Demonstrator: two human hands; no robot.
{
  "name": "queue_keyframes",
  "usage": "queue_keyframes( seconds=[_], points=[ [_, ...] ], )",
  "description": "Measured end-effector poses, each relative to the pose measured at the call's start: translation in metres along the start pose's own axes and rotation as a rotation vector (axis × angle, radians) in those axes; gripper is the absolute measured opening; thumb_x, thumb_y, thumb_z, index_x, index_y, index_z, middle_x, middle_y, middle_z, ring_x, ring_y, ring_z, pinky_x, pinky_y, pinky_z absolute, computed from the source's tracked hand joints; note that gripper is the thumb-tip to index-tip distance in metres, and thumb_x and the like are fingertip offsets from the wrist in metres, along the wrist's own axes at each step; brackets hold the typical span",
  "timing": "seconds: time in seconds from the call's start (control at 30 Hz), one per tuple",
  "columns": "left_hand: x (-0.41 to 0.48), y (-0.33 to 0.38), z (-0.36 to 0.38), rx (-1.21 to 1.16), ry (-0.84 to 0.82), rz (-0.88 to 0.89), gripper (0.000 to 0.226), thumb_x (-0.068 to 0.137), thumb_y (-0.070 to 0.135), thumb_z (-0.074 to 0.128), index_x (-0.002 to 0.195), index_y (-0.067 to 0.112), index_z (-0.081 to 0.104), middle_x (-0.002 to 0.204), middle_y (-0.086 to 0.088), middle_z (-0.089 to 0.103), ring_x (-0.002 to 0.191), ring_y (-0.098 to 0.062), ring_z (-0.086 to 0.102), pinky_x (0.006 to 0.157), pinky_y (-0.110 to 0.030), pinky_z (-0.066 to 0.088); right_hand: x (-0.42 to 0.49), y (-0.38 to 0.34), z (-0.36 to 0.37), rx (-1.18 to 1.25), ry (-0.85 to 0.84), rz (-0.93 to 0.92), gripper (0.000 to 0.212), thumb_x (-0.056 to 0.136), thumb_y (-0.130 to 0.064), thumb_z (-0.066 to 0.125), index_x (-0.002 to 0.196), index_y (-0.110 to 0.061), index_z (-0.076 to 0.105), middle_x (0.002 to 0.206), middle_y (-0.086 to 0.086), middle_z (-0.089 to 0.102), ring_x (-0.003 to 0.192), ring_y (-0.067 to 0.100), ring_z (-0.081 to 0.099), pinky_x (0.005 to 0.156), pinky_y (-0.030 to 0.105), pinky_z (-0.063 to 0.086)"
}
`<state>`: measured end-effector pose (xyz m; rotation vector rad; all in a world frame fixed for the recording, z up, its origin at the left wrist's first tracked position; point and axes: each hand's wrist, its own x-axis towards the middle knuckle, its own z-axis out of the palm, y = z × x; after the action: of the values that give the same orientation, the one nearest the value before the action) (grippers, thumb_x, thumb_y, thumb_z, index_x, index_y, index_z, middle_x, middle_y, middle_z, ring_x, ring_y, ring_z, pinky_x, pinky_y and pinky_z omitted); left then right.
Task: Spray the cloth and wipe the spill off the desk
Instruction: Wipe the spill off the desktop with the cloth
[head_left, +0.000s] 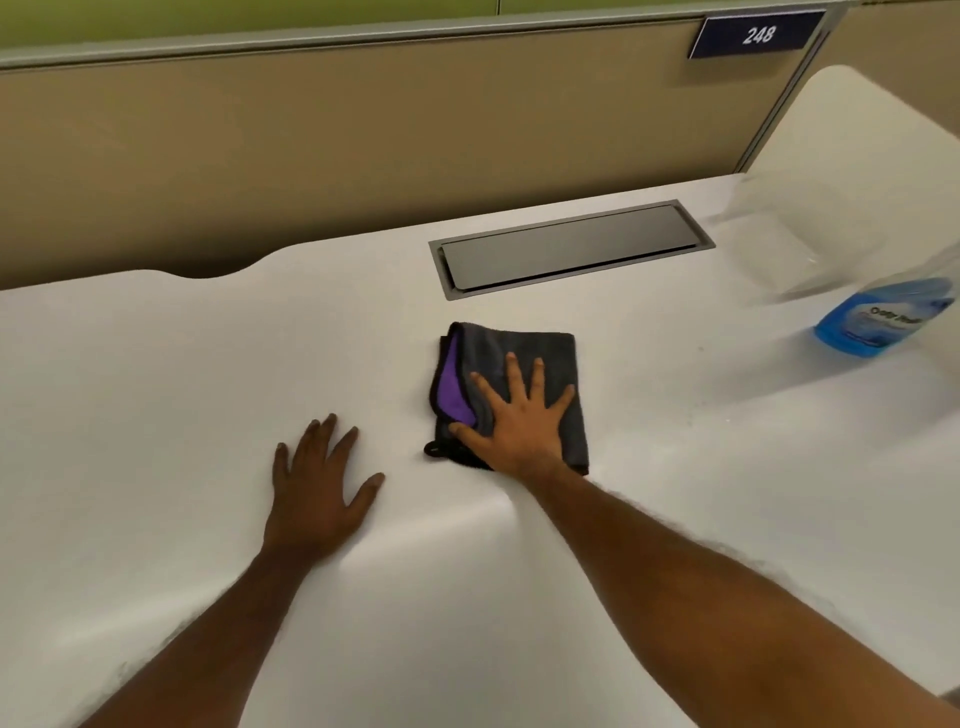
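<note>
A folded grey cloth (524, 353) with a purple inner side lies in the middle of the white desk (156, 364). My right hand (514, 415) presses flat on the cloth's near half, fingers spread. To the cloth's left, my left hand (317, 483) rests flat on the bare desk, fingers apart, holding nothing. A spray bottle of blue liquid (883, 317) stands at the right edge of the view, well apart from both hands. I cannot make out any spill on the desk.
A grey metal cable hatch (571, 249) is set into the desk behind the cloth. A tan partition wall (311, 156) with a "248" sign (758, 35) runs along the back. A white side surface (857, 130) rises at the far right.
</note>
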<state>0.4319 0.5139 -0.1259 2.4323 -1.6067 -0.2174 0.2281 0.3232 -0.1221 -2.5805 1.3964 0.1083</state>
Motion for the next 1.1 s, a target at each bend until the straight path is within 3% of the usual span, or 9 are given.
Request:
queue_keyframes(
  seconds=[0.13,0.23,0.43,0.53,0.7,0.83,0.93,1.03,1.1],
  points=[
    [0.005,0.009,0.007,-0.009,0.009,-0.024,0.094,0.083,0.079,0.008,0.146,0.019,0.042,0.16,-0.006,0.029,0.15,-0.025,0.02,0.119,-0.056,0.007,-0.025,0.001,0.016,-0.046,0.018,-0.311,0.078,0.077,-0.087,0.022,0.147,-0.054,0.013,0.165,-0.004,-0.004,0.149,0.029,-0.017,0.103,0.076,-0.009],
    [0.002,0.007,0.007,-0.031,0.015,-0.023,0.08,0.085,0.071,0.025,0.147,0.022,0.04,0.161,-0.002,0.026,0.151,-0.021,0.017,0.121,-0.056,0.007,-0.026,0.043,0.006,-0.029,0.045,-0.202,0.073,0.08,-0.085,0.021,0.146,-0.055,0.017,0.164,-0.009,0.0,0.15,0.022,-0.014,0.104,0.076,-0.009],
    [-0.004,0.02,0.001,-0.014,0.006,-0.056,0.078,0.087,0.064,0.02,0.149,0.019,0.037,0.162,-0.005,0.023,0.152,-0.023,0.015,0.121,-0.055,0.005,-0.013,0.108,-0.018,0.012,0.038,0.178,0.074,0.081,-0.081,0.027,0.148,-0.051,0.015,0.165,-0.007,-0.002,0.15,0.027,-0.012,0.106,0.077,-0.007],
    [-0.008,0.027,0.002,-0.015,0.005,-0.089,0.079,0.087,0.062,0.016,0.149,0.017,0.036,0.162,-0.006,0.022,0.152,-0.024,0.014,0.121,-0.055,0.004,-0.023,0.082,-0.011,0.048,0.03,0.144,0.076,0.081,-0.08,0.032,0.148,-0.05,0.014,0.165,-0.004,-0.004,0.149,0.031,-0.015,0.104,0.076,-0.009],
    [-0.013,0.028,-0.002,-0.038,-0.016,-0.079,0.077,0.086,0.062,0.019,0.149,0.021,0.038,0.162,-0.005,0.024,0.151,-0.024,0.015,0.121,-0.055,0.005,-0.068,0.073,0.007,-0.001,0.038,-0.212,0.07,0.082,-0.081,0.028,0.146,-0.055,0.019,0.164,-0.009,0.007,0.151,0.024,-0.006,0.106,0.076,0.003],
    [-0.032,0.027,-0.003,-0.035,-0.042,-0.05,0.074,0.088,0.061,0.02,0.149,0.023,0.037,0.162,-0.004,0.023,0.152,-0.023,0.014,0.121,-0.054,0.005,-0.082,0.133,-0.006,0.045,0.076,0.049,0.066,0.084,-0.077,0.032,0.145,-0.053,0.025,0.163,-0.011,0.01,0.151,0.019,-0.001,0.11,0.072,0.003],
    [-0.046,0.03,-0.002,-0.029,-0.041,-0.058,0.075,0.088,0.06,0.019,0.149,0.022,0.037,0.162,-0.006,0.023,0.151,-0.024,0.015,0.121,-0.054,0.005,-0.086,0.134,-0.007,0.064,0.072,0.184,0.067,0.084,-0.076,0.035,0.146,-0.05,0.025,0.164,-0.009,0.008,0.151,0.022,-0.002,0.11,0.072,0.001],
    [-0.059,0.035,-0.002,-0.033,-0.038,-0.061,0.077,0.087,0.06,0.018,0.149,0.019,0.038,0.161,-0.008,0.024,0.151,-0.025,0.016,0.122,-0.053,0.006,-0.101,0.102,0.0,0.073,0.043,0.168,0.073,0.081,-0.079,0.036,0.147,-0.052,0.019,0.165,-0.006,0.0,0.15,0.027,-0.01,0.107,0.073,-0.007],
    [-0.064,0.039,-0.003,-0.036,-0.033,-0.059,0.078,0.087,0.06,0.017,0.148,0.018,0.039,0.161,-0.009,0.025,0.151,-0.027,0.016,0.122,-0.051,0.007,-0.122,0.08,0.009,0.061,0.034,0.051,0.076,0.079,-0.084,0.03,0.147,-0.053,0.015,0.164,-0.006,-0.004,0.15,0.027,-0.014,0.108,0.073,-0.009]
  ],
)
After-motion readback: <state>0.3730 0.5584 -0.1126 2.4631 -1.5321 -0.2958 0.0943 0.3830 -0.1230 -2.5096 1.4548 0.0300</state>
